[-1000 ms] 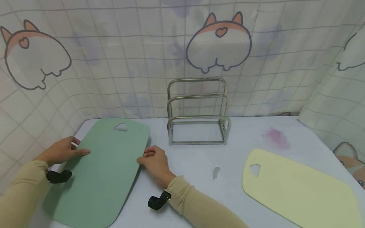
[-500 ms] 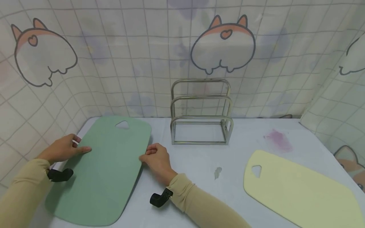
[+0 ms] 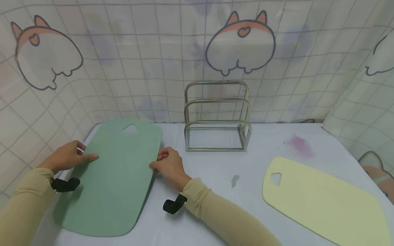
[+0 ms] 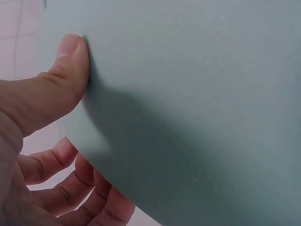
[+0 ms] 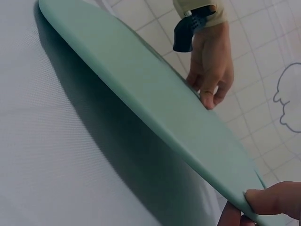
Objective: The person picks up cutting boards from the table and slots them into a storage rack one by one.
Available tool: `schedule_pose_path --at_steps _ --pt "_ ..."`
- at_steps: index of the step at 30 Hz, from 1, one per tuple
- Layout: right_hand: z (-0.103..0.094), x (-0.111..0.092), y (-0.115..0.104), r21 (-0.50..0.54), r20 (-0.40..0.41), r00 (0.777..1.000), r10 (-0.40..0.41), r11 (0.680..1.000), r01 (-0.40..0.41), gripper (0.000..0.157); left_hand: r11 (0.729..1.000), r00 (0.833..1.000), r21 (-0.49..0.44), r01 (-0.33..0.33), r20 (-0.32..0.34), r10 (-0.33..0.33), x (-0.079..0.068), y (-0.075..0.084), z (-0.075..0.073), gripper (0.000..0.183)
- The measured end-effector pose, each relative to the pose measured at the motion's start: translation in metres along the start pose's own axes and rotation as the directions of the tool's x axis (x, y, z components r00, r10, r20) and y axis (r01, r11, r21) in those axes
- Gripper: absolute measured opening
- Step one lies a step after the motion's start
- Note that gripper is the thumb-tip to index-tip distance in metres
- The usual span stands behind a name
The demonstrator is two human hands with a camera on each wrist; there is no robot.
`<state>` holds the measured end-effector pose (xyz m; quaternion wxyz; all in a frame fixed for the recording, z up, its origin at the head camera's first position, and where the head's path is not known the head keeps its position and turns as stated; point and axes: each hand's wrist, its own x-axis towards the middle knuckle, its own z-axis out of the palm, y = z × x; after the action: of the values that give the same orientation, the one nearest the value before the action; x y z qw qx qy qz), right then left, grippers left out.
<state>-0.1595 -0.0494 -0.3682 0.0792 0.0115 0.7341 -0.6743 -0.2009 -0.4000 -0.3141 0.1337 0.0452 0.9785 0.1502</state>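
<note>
A green cutting board with a handle hole at its far end is held between both hands on the left side of the table. My left hand grips its left edge, thumb on the top face and fingers curled under, as the left wrist view shows. At the opposite edge my right hand pinches the board between thumb and fingers. In the right wrist view the board is tilted, with a shadowed gap between its edge and the white cloth.
A metal three-hoop rack stands at the back middle of the white-covered table. To the right lies a yellow cutting board. A patterned curtain hangs behind and along both sides.
Both hands keep their grip on the green cutting board, which stays in nearly the same place. The head view has shifted slightly.
</note>
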Motion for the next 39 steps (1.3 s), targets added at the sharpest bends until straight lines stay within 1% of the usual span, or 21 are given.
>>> schedule_pose_path --at_steps 4,7,12,15,20,25,28,31,33,36,39 --pt "-0.001 0.002 -0.007 -0.086 -0.013 0.999 -0.039 0.996 0.038 0.035 1.0 1.0 -0.025 0.016 -0.013 -0.017 -0.002 0.002 -0.005 0.09" --pt "-0.002 0.004 -0.015 -0.127 -0.016 0.998 -0.062 0.99 0.06 0.035 0.998 0.999 -0.05 0.035 -0.016 -0.036 -0.005 0.005 -0.009 0.094" --pt "-0.001 0.007 -0.026 -0.136 -0.009 0.997 -0.072 0.988 0.07 0.036 0.994 0.998 -0.089 0.058 -0.025 -0.061 -0.012 0.008 -0.014 0.094" --pt "-0.001 0.008 -0.031 -0.151 -0.012 0.996 -0.087 0.985 0.084 0.036 0.993 0.997 -0.101 0.063 -0.045 -0.068 -0.015 0.01 -0.017 0.092" --pt "-0.003 0.009 -0.039 -0.171 -0.015 0.995 -0.101 0.981 0.097 0.035 0.996 0.994 -0.073 0.056 -0.091 -0.063 -0.018 0.013 -0.024 0.09" --pt "-0.004 0.011 -0.044 -0.18 -0.011 0.995 -0.103 0.979 0.099 0.037 0.997 0.991 -0.065 0.047 -0.121 -0.054 -0.021 0.015 -0.028 0.09" --pt "-0.005 0.011 -0.046 -0.183 -0.009 0.994 -0.109 0.977 0.105 0.038 0.996 0.989 -0.069 0.049 -0.136 -0.058 -0.022 0.017 -0.029 0.091" --pt "-0.007 0.011 -0.048 -0.189 -0.008 0.993 -0.118 0.975 0.114 0.039 0.995 0.989 -0.084 0.058 -0.134 -0.068 -0.024 0.018 -0.028 0.093" --pt "-0.008 0.01 -0.05 -0.196 -0.009 0.992 -0.124 0.973 0.119 0.039 0.993 0.988 -0.099 0.061 -0.137 -0.074 -0.024 0.02 -0.027 0.093" --pt "-0.01 0.009 -0.052 -0.202 -0.013 0.991 -0.132 0.971 0.127 0.039 0.992 0.984 -0.113 0.059 -0.159 -0.076 -0.026 0.021 -0.024 0.093" --pt "-0.011 0.009 -0.053 -0.205 -0.012 0.991 -0.136 0.97 0.13 0.038 0.99 0.98 -0.122 0.066 -0.179 -0.087 -0.03 0.023 -0.019 0.094"
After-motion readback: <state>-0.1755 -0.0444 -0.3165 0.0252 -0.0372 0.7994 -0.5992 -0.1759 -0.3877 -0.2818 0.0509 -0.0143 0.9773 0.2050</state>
